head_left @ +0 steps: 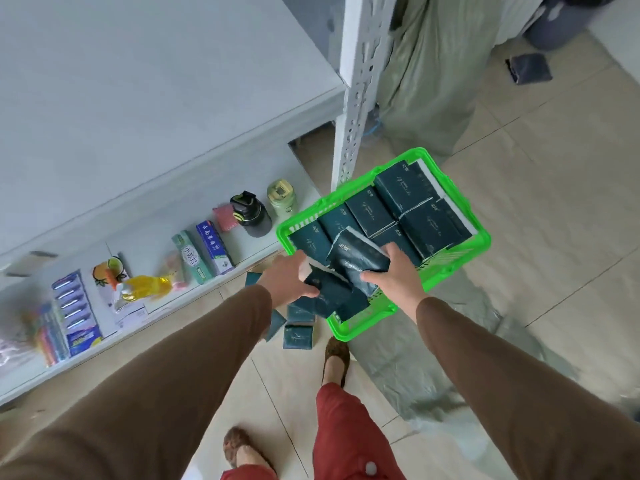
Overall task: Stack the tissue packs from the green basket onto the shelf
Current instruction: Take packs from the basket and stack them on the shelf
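A green basket (481, 237) sits on the floor by the shelf post, filled with several dark teal tissue packs (401, 188). My right hand (394, 271) grips one tissue pack (356, 258) lifted above the basket's near side. My left hand (292, 280) holds another tissue pack (327, 292) at the basket's left edge. Below my hands, a few packs lie on the floor (298, 336). The white shelf (138, 109) stretches across the upper left, its top board bare.
The lower shelf board holds toothpaste boxes (211, 252), a black bottle (251, 216), a green jar (282, 199), toothbrush packs (74, 306) and other small goods. A white perforated post (356, 98) stands beside the basket. A green sack (433, 74) leans behind. My feet (336, 358) stand on tiled floor.
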Available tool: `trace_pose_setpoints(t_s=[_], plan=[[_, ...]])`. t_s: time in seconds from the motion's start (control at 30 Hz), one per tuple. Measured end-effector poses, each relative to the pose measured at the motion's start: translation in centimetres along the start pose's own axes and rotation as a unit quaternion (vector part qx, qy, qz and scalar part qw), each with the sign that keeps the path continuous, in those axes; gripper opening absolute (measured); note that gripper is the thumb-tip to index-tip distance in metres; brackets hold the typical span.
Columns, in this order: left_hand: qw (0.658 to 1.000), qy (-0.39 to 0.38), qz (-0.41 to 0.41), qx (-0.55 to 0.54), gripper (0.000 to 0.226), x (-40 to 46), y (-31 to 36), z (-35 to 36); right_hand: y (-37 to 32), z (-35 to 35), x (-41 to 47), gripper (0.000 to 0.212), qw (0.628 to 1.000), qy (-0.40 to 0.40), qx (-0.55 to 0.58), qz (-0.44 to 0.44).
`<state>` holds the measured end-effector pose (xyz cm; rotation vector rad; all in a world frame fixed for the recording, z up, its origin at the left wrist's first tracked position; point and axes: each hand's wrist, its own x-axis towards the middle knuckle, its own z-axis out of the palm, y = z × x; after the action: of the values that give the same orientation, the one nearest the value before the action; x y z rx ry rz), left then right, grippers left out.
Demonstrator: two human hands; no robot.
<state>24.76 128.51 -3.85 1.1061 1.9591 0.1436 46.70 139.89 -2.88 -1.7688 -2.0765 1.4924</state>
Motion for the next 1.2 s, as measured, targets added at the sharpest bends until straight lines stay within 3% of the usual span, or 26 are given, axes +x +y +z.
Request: trace_pose_setpoints(t_s=[0.07,0.27,0.5,0.67,0.8,1.0,1.2], plan=[[0.999,0.039,0.005,-0.022,0.071,-3.9,-2.5,-2.8,-3.3,1.5,-2.5,0.042,0.998,-0.002,0.038,-0.055],[0.981,0.168,-0.015,-0.094,0.057,-20.8,-15.8,-10.0,-14.7,11.2,-13.0,0.061,0.979,-0.021,0.123,-0.160],[0.922,0.365,-0.056,-0.121,0.057,-42.0,-33.6,-16.4,-27.5,27.0,-26.1,0.063,0.956,-0.082,0.131,-0.250],[0.883,0.447,-0.086,-0.116,0.044,-52.5,-43.0,-21.1,-36.3,35.9,-31.4,0.051,0.928,-0.130,0.120,-0.329],[0.858,0.490,-0.109,-0.109,0.045,-56.4,-50.2,-25.4,-42.5,42.4,-32.7,0.048,0.912,-0.162,0.100,-0.363],[0.833,0.515,-0.139,-0.149,0.046,-57.6,-61.1,-32.7,-51.3,52.6,-31.1,0.064,0.900,-0.200,0.089,-0.376],[0.837,0.500,-0.180,-0.132,0.046,-56.5,-71.4,-40.9,-61.3,62.2,-27.8,0.059,0.906,-0.200,0.056,-0.369]])
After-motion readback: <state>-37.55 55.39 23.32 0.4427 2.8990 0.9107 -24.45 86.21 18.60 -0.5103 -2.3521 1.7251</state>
